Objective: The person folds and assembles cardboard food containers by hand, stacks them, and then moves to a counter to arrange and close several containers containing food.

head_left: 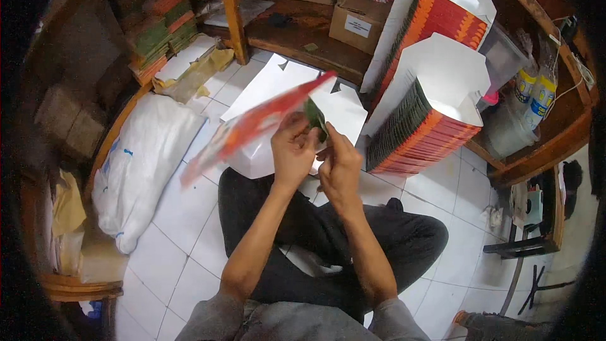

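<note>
In front of my crossed legs I hold a red printed cardboard piece [252,120] with a dark green flap [315,117]; it is tilted and smeared by motion. My left hand [293,150] grips it near the flap, fingers bent. My right hand [341,167] is closed at the flap's lower edge, its fingertips close to the left ones. Beneath the hands, white cardboard blanks [341,117] with notched edges lie on the floor. To the right stands a nested stack of red, orange and green box trays [423,142] with white insides.
A second box stack [442,19] stands behind the first. At left lies a stuffed white sack [148,158], with cardboard bundles [161,25] on a shelf beyond it. A brown carton [358,22] sits on the far wooden shelf. Bottles [536,98] stand in the right shelf.
</note>
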`<state>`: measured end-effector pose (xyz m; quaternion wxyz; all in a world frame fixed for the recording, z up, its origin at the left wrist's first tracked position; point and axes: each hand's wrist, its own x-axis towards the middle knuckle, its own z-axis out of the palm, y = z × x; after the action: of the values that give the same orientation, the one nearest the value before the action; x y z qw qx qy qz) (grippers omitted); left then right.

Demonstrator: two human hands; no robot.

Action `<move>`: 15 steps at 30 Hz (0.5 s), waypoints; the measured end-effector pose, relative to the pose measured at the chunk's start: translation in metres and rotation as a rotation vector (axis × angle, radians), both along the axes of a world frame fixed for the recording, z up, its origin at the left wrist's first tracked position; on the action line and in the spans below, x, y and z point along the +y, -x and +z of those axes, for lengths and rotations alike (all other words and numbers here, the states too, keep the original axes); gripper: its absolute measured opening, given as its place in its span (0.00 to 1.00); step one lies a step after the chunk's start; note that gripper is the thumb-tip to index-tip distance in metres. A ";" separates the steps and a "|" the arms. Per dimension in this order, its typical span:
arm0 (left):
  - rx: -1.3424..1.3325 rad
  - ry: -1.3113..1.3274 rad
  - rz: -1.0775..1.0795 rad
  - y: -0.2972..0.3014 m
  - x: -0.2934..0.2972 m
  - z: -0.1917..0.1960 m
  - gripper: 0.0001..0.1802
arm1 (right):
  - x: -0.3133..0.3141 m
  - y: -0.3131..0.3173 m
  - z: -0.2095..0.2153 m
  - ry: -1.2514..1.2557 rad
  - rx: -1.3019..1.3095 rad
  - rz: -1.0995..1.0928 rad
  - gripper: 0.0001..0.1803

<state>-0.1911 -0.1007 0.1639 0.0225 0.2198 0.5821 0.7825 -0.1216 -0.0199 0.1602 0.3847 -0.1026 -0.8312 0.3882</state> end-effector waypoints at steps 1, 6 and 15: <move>-0.025 0.044 -0.021 0.002 -0.001 -0.002 0.14 | 0.001 0.000 0.000 -0.003 -0.018 0.024 0.28; 0.182 0.294 -0.014 0.025 -0.002 -0.030 0.30 | 0.020 0.002 -0.002 -0.088 -0.201 0.196 0.17; 0.393 0.556 -0.021 0.009 0.009 -0.049 0.33 | 0.056 0.045 0.053 -0.566 -0.267 -0.150 0.13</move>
<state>-0.2001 -0.0916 0.1150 -0.0228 0.3581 0.7640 0.5362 -0.1666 0.0362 0.2128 0.3128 -0.1024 -0.9395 0.0951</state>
